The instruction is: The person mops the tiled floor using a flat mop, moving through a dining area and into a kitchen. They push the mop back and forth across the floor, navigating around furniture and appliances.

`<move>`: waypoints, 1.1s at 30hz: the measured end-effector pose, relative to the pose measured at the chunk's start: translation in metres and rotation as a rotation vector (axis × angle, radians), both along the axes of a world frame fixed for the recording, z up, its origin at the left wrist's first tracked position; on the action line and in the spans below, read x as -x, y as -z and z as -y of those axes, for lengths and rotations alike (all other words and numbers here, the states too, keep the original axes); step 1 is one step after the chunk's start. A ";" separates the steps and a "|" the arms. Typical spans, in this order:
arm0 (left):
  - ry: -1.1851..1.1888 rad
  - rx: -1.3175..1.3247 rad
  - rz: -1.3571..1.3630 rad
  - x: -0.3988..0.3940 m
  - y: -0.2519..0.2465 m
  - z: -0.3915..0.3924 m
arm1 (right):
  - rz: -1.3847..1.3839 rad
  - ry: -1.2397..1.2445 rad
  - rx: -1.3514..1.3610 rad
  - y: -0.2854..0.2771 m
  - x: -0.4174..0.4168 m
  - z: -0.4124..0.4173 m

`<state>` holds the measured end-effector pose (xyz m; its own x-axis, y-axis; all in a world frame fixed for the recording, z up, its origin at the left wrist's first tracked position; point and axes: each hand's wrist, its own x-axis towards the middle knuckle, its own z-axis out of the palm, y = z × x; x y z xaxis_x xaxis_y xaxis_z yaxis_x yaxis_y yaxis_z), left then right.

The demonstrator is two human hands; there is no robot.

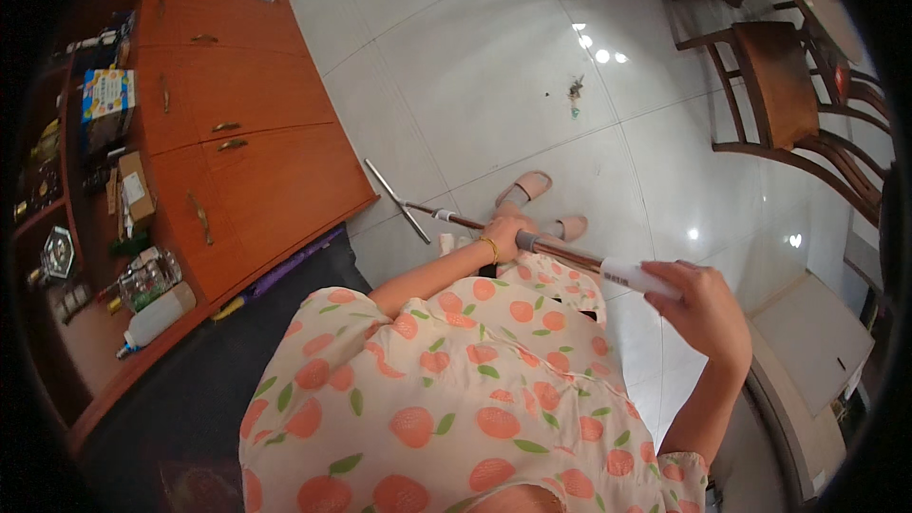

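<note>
A long-handled floor squeegee (568,253) with a copper-coloured pole crosses in front of me. My left hand (507,237), with a yellow bracelet at its wrist, is closed around the pole beside a grey collar. At the white grip on the pole's upper end is my right hand (687,299), its fingers over the grip's tip and partly blurred. The thin metal head (397,201) lies at the floor, near the corner of the orange-brown cabinet. A small pile of debris (576,91) lies on the pale tiles beyond my slippered feet.
The wooden cabinet (263,185) and shelves with bottles and boxes stand at the left. A dark mat (285,328) borders the cabinet. Wooden chairs (776,85) and a table stand at the upper right. A pale board or box (812,342) is at the lower right.
</note>
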<state>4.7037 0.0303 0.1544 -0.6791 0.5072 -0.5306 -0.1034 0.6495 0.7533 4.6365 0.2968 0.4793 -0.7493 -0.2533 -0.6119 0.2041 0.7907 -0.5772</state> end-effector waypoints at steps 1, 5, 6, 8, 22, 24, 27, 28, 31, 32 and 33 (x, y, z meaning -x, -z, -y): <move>-0.091 0.094 -0.063 0.004 -0.011 -0.002 | 0.006 0.011 -0.017 0.001 0.002 0.001; -0.229 0.108 -0.166 -0.013 0.000 -0.030 | -0.009 0.032 -0.097 -0.010 -0.004 -0.017; -0.230 0.108 -0.189 -0.010 -0.006 -0.048 | -0.025 0.040 -0.117 -0.013 -0.012 -0.030; -0.231 0.120 -0.227 -0.005 -0.035 -0.090 | -0.024 0.166 -0.128 -0.023 -0.029 -0.063; 0.166 -0.107 -0.315 -0.042 -0.090 -0.439 | -0.102 0.548 -0.396 -0.107 -0.234 -0.331; 0.188 -0.066 -0.311 -0.055 -0.100 -0.450 | -0.002 0.648 -0.289 -0.117 -0.253 -0.356; 0.181 -0.082 -0.316 -0.085 -0.114 -0.450 | 0.099 0.599 -0.256 -0.136 -0.253 -0.358; 0.122 -0.118 -0.286 -0.093 -0.119 -0.434 | 0.110 0.525 -0.264 -0.141 -0.247 -0.355; -0.147 -0.170 -0.249 -0.126 -0.109 -0.373 | 0.084 0.130 -0.324 -0.124 -0.203 -0.328; -0.199 -0.124 -0.224 -0.137 -0.104 -0.351 | 0.152 -0.031 -0.315 -0.126 -0.180 -0.304; -0.277 -0.079 -0.190 -0.149 -0.100 -0.325 | 0.129 -0.083 -0.269 -0.116 -0.161 -0.291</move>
<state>4.8528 0.3550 0.2544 -0.8794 0.3247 -0.3481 -0.1208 0.5552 0.8229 4.7975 0.5880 0.5950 -0.6448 -0.1260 -0.7539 0.1904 0.9287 -0.3181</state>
